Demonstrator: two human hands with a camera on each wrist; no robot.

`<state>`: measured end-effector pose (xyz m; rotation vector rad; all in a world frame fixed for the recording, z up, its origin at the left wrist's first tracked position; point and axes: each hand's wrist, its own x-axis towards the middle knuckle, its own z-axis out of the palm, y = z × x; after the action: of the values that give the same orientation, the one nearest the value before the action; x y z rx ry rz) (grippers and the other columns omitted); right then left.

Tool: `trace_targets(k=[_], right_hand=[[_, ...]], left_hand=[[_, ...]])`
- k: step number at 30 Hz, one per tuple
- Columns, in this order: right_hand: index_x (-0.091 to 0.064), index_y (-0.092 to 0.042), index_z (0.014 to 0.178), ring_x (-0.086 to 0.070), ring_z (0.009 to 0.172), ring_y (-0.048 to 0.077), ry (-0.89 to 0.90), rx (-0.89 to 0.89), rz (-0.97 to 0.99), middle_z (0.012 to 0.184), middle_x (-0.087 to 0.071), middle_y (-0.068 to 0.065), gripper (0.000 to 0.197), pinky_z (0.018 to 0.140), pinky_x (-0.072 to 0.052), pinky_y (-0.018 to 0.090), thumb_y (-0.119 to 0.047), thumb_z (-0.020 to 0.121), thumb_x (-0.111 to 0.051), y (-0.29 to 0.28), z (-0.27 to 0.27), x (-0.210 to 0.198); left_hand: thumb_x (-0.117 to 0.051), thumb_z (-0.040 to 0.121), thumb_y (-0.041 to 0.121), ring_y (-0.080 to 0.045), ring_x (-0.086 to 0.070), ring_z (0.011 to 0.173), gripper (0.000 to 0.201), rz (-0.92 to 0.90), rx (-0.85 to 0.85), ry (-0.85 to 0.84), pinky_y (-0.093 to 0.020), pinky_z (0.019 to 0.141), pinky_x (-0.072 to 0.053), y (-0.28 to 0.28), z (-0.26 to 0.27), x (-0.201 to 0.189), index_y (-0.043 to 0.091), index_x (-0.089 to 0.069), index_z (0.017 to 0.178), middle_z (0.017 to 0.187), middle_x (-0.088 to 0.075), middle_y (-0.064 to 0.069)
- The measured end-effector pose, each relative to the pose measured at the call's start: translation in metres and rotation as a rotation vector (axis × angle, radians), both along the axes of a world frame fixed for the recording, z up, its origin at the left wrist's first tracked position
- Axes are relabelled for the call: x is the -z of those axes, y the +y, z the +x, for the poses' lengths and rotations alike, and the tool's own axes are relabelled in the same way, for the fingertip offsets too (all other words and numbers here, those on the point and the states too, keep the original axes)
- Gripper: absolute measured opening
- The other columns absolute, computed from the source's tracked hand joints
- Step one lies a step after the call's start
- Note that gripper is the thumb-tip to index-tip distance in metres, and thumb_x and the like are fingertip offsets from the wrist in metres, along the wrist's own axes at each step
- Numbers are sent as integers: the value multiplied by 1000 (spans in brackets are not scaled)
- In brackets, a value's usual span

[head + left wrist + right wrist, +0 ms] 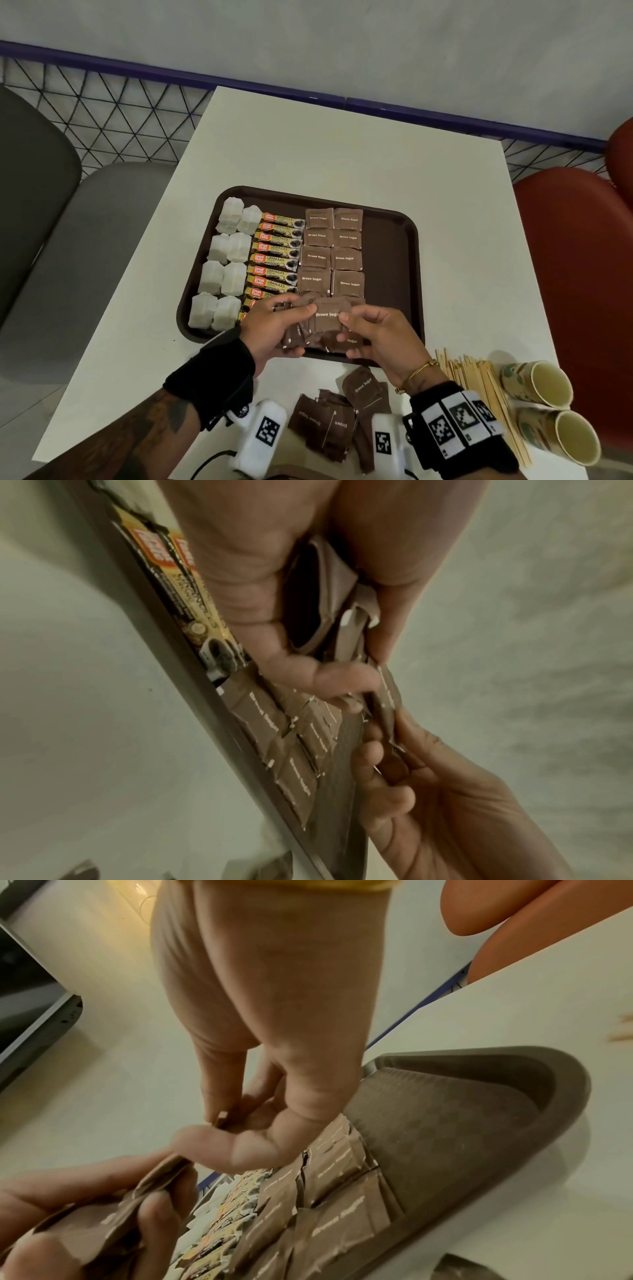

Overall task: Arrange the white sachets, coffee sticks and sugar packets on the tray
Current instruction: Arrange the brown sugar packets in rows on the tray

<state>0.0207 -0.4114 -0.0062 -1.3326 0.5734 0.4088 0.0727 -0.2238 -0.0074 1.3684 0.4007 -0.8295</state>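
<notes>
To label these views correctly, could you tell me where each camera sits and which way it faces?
Head: on the person's head, looking down at the tray; both forearms and hands show.
Left wrist: along the left hand toward the sugar packets; right hand opposite.
Right wrist: along the right hand over the tray; left hand lower left.
All three share the held packets.

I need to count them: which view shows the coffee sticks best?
The head view: the coffee sticks lie in one column, labels readable. The left wrist view shows about two beside the left hand; the right wrist view shows a blurred strip.
</notes>
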Motion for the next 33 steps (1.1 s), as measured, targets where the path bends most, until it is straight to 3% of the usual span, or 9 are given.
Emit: trace_targets(k=[6, 8, 11, 15, 21, 25, 28, 33], right_hand=[[-71, 3, 98, -61, 65, 16, -6, -50, -87, 76, -70, 10, 22, 48, -46, 24, -12, 82, -76, -5, 0, 10], [-69, 4, 97, -58, 59, 14, -8, -36, -131, 71, -69, 8, 21, 46, -43, 24, -9, 82, -76, -8, 2, 15], [-71, -5, 89, -54, 56, 12, 5, 48, -257, 65, -69, -1, 8, 48, -42, 23, -11, 84, -73, -26, 12, 21], [-71, -10, 89, -49, 54, 10, 10, 106, -441, 55, -61, -8, 8, 47, -40, 21, -18, 87, -71, -48, 36, 28], [-73, -10, 90, -48, 52, 7, 12, 64, -550, 63, -61, -4, 16, 50, -39, 19, -22, 80, -78, -48, 65, 43], [-74, -13, 84, -61, 76, 8, -19, 13, -725, 84, -70, -3, 14, 66, -44, 17, -24, 77, -80, -40, 66, 52], [-71, -13, 82, -63, 78, 11, -44, 26, -813, 82, -69, -3, 18, 74, -49, 24, -26, 76, -81, -37, 65, 51], [-67, -17, 87, -59, 72, 3, -138, 87, -767, 79, -67, -8, 21, 64, -43, 17, -36, 81, -75, -30, 55, 28]], left_hand=[[-79, 78, 19, -20, -61, 53, 19, 80, 24, -53, -28, 48, -52, 4, -2, 3, 16, -72, 95, 81, -70, -13], [-77, 80, 17, -22, -62, 58, 17, 85, 4, -35, -28, 49, -51, 6, -4, 5, 15, -72, 96, 85, -71, -18], [-75, 82, 15, -29, -65, 71, 21, 97, -55, -17, -28, 48, -53, 12, -5, 9, 15, -71, 103, 98, -72, -24], [-75, 82, 10, -26, -66, 69, 24, 71, -127, -33, -27, 50, -54, 20, -3, 10, 20, -72, 103, 97, -73, -20], [-77, 78, 6, -27, -66, 68, 30, 49, -180, -72, -26, 45, -48, 20, -1, 8, 19, -70, 104, 100, -72, -16], [-78, 77, 6, -27, -66, 69, 29, 45, -209, -75, -24, 44, -47, 20, -1, 9, 16, -70, 103, 102, -72, -18], [-79, 77, 7, -26, -66, 67, 29, 54, -211, -78, -24, 44, -47, 20, -1, 9, 15, -69, 103, 100, -72, -17], [-77, 80, 15, -25, -64, 66, 17, 26, -195, -75, -23, 45, -47, 14, 3, 5, 18, -65, 92, 91, -72, -13]])
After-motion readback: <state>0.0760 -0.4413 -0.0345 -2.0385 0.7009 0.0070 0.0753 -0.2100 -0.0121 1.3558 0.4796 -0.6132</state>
